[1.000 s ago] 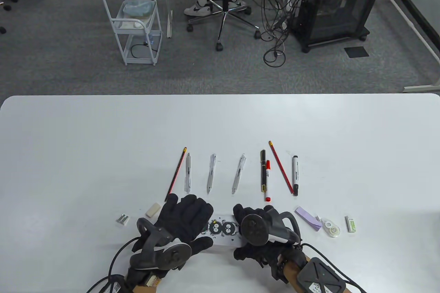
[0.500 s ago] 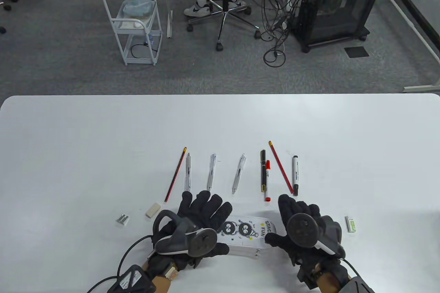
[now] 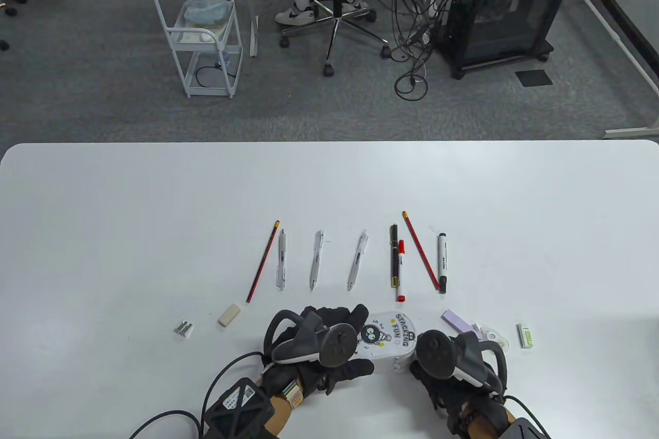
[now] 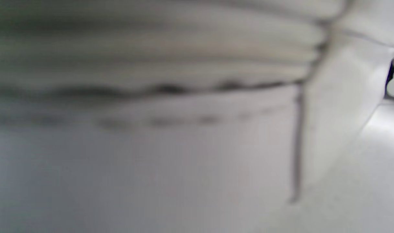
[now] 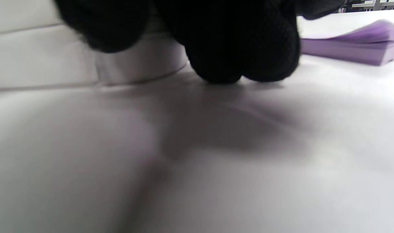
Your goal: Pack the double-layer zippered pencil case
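Note:
The white pencil case [image 3: 389,338] with black cartoon figures lies near the table's front edge, turned slightly with its right end closer to me. My left hand [image 3: 352,341] grips its left end, fingers over the far side and thumb on the near side. My right hand [image 3: 427,356] sits at the case's right end with fingers curled against it. In the right wrist view the black fingertips [image 5: 235,48] press down beside the case [image 5: 135,61]. The left wrist view shows only the blurred side of the case [image 4: 151,64] with its layered seams.
Beyond the case lies a row of pens and pencils: a red pencil [image 3: 262,261], three clear pens [image 3: 316,259], a black pen [image 3: 394,256], a red marker [image 3: 400,270], another pencil [image 3: 421,250], a black marker [image 3: 441,263]. Eraser [image 3: 229,315], sharpener [image 3: 184,328], purple notes [image 3: 460,323], correction tape [image 3: 495,337].
Both hands shifted right with the case and turned it. The left hand went from lying flat on it to gripping its left end. The right hand came back to the right end.

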`<state>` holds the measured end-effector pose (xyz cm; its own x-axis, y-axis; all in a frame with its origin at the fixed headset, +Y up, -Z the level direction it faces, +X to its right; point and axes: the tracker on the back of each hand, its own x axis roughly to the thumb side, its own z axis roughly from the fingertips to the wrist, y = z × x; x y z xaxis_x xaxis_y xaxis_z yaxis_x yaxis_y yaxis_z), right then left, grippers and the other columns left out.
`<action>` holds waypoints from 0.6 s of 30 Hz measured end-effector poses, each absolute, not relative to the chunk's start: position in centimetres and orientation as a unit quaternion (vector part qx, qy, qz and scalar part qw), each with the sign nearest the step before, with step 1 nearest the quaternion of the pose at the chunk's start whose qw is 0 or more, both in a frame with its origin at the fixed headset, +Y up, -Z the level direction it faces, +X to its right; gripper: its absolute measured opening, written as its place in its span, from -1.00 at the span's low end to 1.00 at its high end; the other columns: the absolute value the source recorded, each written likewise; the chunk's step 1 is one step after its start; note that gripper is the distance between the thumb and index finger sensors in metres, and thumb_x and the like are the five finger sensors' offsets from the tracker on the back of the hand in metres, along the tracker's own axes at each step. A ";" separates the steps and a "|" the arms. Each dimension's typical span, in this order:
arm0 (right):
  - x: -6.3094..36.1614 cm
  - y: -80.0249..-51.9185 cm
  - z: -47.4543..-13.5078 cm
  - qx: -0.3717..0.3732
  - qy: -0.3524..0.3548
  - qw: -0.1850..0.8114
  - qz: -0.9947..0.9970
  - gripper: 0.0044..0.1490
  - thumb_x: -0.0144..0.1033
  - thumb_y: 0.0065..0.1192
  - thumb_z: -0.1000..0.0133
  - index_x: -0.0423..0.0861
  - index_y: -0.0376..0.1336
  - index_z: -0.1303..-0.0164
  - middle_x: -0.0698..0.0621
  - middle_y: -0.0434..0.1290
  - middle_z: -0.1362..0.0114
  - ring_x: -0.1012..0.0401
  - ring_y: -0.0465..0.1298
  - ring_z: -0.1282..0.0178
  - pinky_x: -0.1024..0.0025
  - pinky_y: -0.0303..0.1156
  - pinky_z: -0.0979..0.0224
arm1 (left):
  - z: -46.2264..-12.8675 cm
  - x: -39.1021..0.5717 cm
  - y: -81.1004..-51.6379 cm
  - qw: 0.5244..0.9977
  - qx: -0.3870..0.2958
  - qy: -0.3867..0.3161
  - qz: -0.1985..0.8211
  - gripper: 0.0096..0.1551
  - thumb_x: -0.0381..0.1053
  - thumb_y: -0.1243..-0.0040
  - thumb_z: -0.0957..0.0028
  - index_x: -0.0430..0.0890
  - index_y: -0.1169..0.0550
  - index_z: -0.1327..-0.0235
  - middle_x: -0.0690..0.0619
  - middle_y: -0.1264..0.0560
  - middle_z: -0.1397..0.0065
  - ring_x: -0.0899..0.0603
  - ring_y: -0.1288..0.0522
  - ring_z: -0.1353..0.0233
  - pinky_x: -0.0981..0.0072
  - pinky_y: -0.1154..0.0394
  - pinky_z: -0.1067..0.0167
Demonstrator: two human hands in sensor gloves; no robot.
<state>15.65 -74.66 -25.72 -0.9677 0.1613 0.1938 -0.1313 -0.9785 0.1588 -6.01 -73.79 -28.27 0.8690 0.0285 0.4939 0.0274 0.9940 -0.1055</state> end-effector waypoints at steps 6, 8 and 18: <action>13.8 -75.6 -26.0 0.058 0.032 -0.038 0.997 0.26 0.41 0.15 0.18 -0.31 0.12 -0.47 -0.19 0.45 -0.35 -0.11 0.46 -0.27 -0.20 0.06 -0.50 | -26.6 -4.8 -74.3 0.965 -0.083 -0.245 0.033 0.21 0.74 0.22 0.14 -0.06 0.00 -0.54 -0.24 -0.27 -0.54 -0.40 -0.40 -0.42 -0.22 -0.33 -0.35; 13.9 -75.6 -26.3 0.055 0.022 -0.014 0.998 0.23 0.35 0.22 0.23 -0.28 0.16 -0.45 -0.16 0.49 -0.32 -0.08 0.48 -0.23 -0.18 0.07 -0.50 | -26.2 -4.6 -74.4 0.964 -0.084 -0.253 0.024 0.25 0.74 0.12 0.14 -0.09 0.01 -0.53 -0.28 -0.26 -0.53 -0.43 -0.39 -0.40 -0.24 -0.33 -0.34; 15.7 -74.6 -26.0 0.084 -0.036 0.082 0.992 -0.38 -0.06 0.47 0.14 -0.15 0.50 -0.03 0.03 0.70 0.05 0.07 0.60 -0.05 -0.10 0.13 -0.50 | -26.7 -4.6 -74.3 0.963 -0.083 -0.257 0.021 0.24 0.66 -0.09 0.13 -0.10 0.00 -0.51 -0.28 -0.28 -0.50 -0.41 -0.42 -0.37 -0.21 -0.37 -0.31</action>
